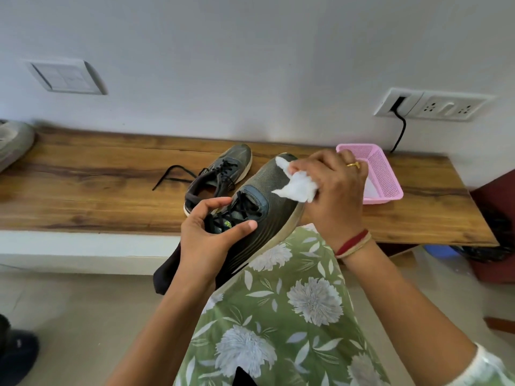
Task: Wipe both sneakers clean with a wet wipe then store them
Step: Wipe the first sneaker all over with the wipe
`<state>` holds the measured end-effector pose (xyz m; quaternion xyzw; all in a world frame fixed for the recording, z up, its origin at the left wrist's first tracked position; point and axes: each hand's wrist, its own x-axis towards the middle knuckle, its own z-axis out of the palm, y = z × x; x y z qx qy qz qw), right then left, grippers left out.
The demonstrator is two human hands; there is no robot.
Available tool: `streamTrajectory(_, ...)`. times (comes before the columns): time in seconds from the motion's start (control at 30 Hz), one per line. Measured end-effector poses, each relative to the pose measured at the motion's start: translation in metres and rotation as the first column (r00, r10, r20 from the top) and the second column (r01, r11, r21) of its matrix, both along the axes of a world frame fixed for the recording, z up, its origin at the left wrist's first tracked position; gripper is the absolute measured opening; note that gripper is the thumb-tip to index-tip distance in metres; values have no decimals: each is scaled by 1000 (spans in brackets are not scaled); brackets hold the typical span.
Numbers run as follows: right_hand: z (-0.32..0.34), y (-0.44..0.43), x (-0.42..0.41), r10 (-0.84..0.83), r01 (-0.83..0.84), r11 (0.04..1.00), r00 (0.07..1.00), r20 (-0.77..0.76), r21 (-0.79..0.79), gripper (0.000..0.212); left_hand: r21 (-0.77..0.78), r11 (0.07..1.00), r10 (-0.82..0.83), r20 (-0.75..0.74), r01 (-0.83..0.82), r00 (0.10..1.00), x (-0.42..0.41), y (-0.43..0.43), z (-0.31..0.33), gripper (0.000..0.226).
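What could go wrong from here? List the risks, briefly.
1. The left hand grips the held sneaker only at its laced middle, clear of the bench; pressure from the right hand at the toe could twist it loose.
2. The wet wipe is bunched, so it may smear dirt rather than lift it.
3. The second sneaker trails a loose lace across the bench, which could snag.
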<state>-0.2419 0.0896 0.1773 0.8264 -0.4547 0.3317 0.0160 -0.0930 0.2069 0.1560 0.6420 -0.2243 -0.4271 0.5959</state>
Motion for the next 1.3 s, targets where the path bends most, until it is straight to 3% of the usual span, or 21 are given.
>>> streamTrajectory(0.07, -6, 15, 6, 79, -80, 996, 997, 24, 36, 23, -8, 1000, 14, -18, -15, 1000, 0, 1, 1, 50)
streamTrajectory(0.17, -19, 33, 5, 190, -188, 982, 979, -74, 35, 14, -5, 1000, 16, 1, -16, 1000, 3, 4, -2, 50)
streamTrajectory(0.33, -6, 3, 0, 13, -14, 1000, 999, 42, 25, 21, -8, 1000, 16, 83, -15, 996, 2, 10, -4, 47)
streamTrajectory(0.4, -10, 14, 5, 45, -50, 997, 993, 107, 50, 23, -14, 1000, 19, 79, -18, 997, 2, 9, -3, 48)
streamTrajectory(0.5, -26, 38, 6, 172, -172, 985, 985, 13, 14, 17, -16, 1000, 26, 34, -25, 999, 4, 9, -4, 49)
streamTrajectory(0.57, -23, 29, 2, 148, -148, 989, 989, -6, 7, 20, -9, 1000, 26, 23, -25, 999, 4, 10, -4, 49)
streamTrajectory(0.67, -11, 6, 0, 26, -32, 999, 989, 143, 43, 20, -10, 999, 31, 0, -31, 1000, 2, 11, -5, 49)
streamTrajectory(0.73, -12, 11, 2, 67, -77, 996, 978, 199, 44, 18, -13, 999, 32, -8, -32, 999, 2, 10, -4, 49)
streamTrajectory(0.87, -26, 32, 3, 221, -220, 975, 975, 17, -5, 14, -7, 1000, 19, 22, -18, 1000, 7, 8, -3, 48)
streamTrajectory(1.03, -15, 10, 3, 59, -77, 995, 970, 238, 65, 17, -13, 1000, 26, 20, -25, 999, 5, 7, -3, 47)
streamTrajectory(1.13, -28, 33, 6, 198, -203, 978, 976, 94, 46, 14, -7, 1000, 25, 23, -25, 999, 8, 6, -3, 47)
streamTrajectory(1.2, -27, 27, 1, 198, -200, 979, 979, 36, 41, 17, -5, 1000, 14, 30, -14, 999, 9, 8, -3, 46)
streamTrajectory(1.3, -18, 6, 1, 53, -67, 995, 980, 190, 71, 21, -11, 1000, 15, 38, -15, 999, 6, 8, -3, 45)
